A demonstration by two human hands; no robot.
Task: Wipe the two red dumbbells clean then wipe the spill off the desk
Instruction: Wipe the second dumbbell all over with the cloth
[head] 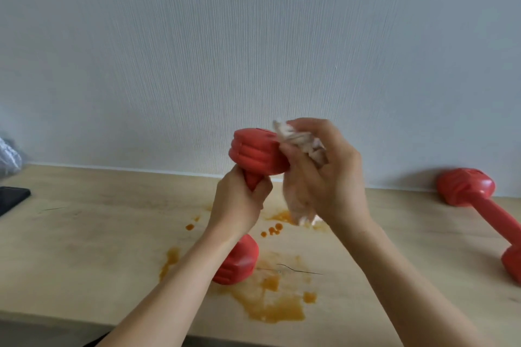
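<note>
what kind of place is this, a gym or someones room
Most likely a room at home, not a gym: a light wooden desk pushed against a plain textured wall, a dark flat device at its left edge, and just two small red dumbbells.

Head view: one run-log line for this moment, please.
left hand: grips dumbbell | right hand: wiping with tissue | spill: uncleaned

both forearms bare, no sleeves, apparently no rings or watch.
</note>
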